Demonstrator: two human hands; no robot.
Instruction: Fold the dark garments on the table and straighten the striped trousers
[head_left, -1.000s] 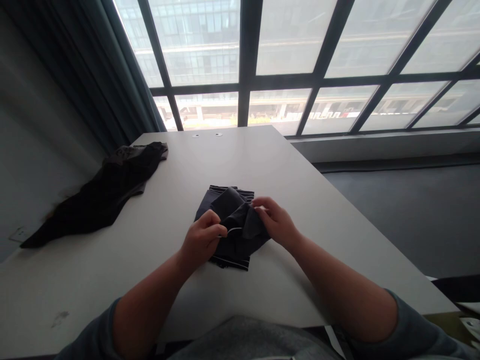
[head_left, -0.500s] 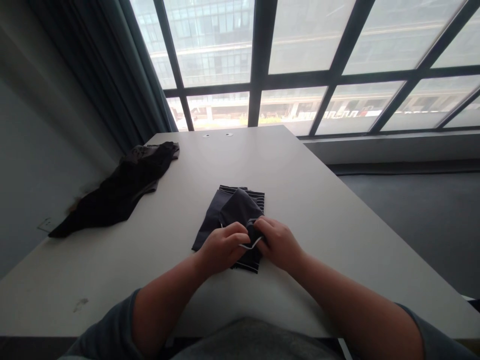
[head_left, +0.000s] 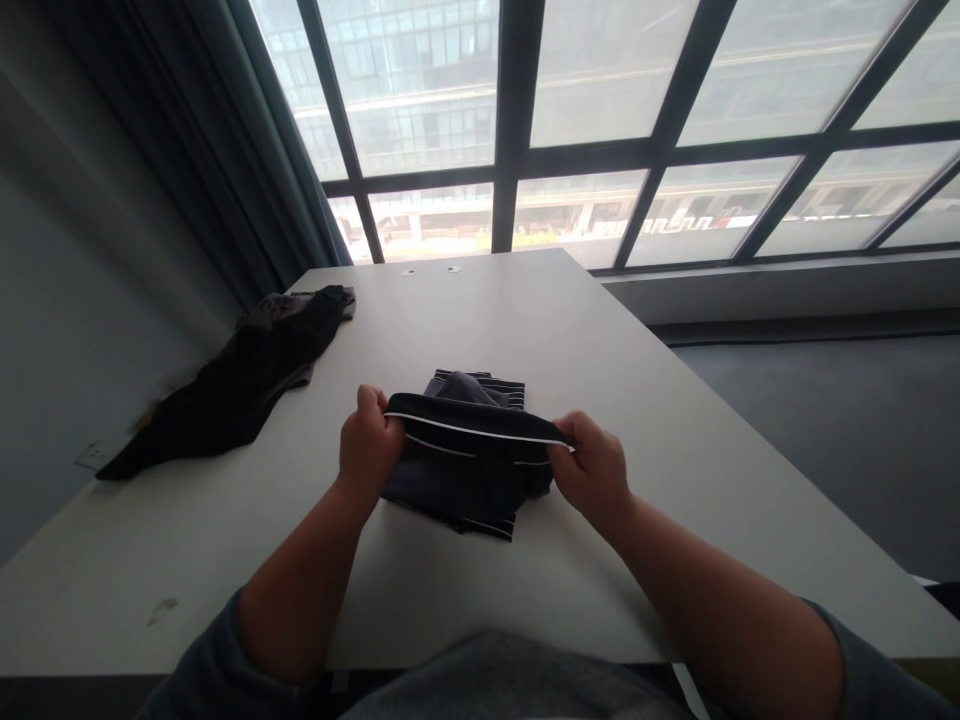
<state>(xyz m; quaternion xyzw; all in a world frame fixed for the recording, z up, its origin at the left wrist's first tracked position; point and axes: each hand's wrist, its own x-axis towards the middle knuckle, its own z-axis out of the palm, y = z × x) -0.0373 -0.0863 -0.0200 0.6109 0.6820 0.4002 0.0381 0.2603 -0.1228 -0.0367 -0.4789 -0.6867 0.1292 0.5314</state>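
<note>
Nearest to me are my grey-blue sleeves (head_left: 217, 655) and the near edge of the white table (head_left: 652, 420), with a smudge (head_left: 162, 612) on its surface off to the left. Beyond that edge lies the lower part of a dark garment (head_left: 450, 485), in front of me, with a striped edge (head_left: 491, 527) showing flat at its near side. I judge the handling to be only partway through: the lower layers rest in a compact stack, yet the white-edged band (head_left: 472, 412) is up between my hands, not laid down, and the cloth bulging behind it is not smooth. Whether this is one piece or two together, I cannot tell. My left hand (head_left: 371, 440) is closed around the band's left end, and my right hand (head_left: 592, 465) is pinched shut on the other end, fingers curled in on both sides. The band runs nearly straight from fist to fist, slightly lower on the right; the rest of the cloth lies between my hands, below the band and just past it, where more striped cloth (head_left: 517, 395) shows. Farther off, dark clothes (head_left: 232, 390) lie heaped along the table's left side, well apart from my grip; past them hangs a curtain (head_left: 247, 150) beside the big window (head_left: 427, 90).
</note>
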